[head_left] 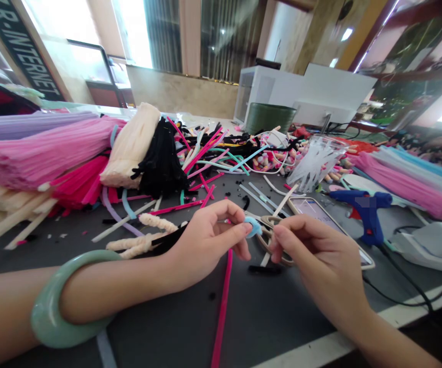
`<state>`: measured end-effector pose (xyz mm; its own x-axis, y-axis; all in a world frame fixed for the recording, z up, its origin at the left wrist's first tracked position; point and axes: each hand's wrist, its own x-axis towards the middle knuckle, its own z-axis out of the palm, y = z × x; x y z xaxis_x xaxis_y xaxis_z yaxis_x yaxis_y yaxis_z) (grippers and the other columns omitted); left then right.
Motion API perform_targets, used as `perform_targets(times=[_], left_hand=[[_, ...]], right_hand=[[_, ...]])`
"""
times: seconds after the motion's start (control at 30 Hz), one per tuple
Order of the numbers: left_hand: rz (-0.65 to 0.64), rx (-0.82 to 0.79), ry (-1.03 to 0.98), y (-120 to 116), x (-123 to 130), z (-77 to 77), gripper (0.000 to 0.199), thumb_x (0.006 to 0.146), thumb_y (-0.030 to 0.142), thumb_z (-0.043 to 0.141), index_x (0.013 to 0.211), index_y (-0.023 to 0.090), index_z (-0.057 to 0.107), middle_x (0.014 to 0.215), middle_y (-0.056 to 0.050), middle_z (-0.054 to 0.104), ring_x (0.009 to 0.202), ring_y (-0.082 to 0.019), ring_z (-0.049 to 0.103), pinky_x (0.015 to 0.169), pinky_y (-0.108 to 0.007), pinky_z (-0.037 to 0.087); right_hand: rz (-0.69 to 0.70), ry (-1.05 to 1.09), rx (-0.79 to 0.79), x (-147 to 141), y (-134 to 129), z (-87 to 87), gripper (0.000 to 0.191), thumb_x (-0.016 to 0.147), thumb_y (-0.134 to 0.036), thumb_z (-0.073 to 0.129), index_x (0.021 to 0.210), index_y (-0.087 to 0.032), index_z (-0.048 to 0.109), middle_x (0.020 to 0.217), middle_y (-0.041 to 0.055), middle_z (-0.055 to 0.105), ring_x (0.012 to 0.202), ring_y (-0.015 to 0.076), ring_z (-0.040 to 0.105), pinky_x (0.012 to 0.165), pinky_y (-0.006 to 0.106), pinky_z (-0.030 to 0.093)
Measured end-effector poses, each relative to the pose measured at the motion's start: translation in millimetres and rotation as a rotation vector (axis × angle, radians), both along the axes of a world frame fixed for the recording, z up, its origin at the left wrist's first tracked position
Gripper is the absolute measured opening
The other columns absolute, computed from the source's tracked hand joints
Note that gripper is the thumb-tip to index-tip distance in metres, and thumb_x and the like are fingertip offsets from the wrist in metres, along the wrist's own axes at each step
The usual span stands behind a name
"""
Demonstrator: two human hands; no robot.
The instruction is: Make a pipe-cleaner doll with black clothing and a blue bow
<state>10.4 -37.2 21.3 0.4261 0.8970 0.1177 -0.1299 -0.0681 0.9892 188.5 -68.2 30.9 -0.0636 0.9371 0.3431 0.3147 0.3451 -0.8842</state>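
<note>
My left hand (215, 237), below a green bangle-wearing wrist, pinches a small light-blue curled piece (252, 227) between thumb and forefinger. Just to its right is my right hand (309, 245), its thumb and fingertips pressed together; whatever they hold is too small to make out. Beige-handled scissors (269, 235) lie on the dark table behind and between both hands. A long dark-pink stem (223, 306) runs down the table beneath my left hand. Twisted cream pieces (144, 243) rest left of that hand, partly behind the forearm.
Bundles of pink (44, 153), cream (131, 145) and black stems (163, 158) lie at the left. A phone (328, 225), a blue glue gun (367, 209) with its cable and a cup of white sticks (316, 161) stand or lie at the right. Loose stems cover the back.
</note>
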Motion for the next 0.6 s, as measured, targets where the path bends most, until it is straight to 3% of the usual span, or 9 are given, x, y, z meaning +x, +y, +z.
perform_targets(times=[0.23,0.6], left_hand=[[-0.029,-0.028,-0.034,-1.2,-0.3,0.2,0.017,0.085,0.026,0.061,0.082,0.016,0.047,0.058,0.002,0.062,0.053,-0.011,0.063,0.058,-0.023,0.050],[-0.039,-0.038,-0.047,-0.5,0.7,1.0,0.018,0.084,0.025,0.062,0.082,0.016,0.047,0.057,0.002,0.061,0.052,-0.012,0.063,0.057,-0.023,0.050]], right_hand=[[0.000,-0.017,-0.001,-0.7,1.9,-3.9,0.003,0.084,-0.025,0.063,0.084,-0.022,0.063,0.062,-0.0028,0.062,0.052,0.0103,0.059,0.051,0.020,0.049],[0.032,-0.084,0.003,2.3,1.0,-3.0,0.013,0.087,-0.026,0.055,0.075,-0.021,0.058,0.064,-0.0015,0.059,0.056,0.0120,0.056,0.052,0.023,0.045]])
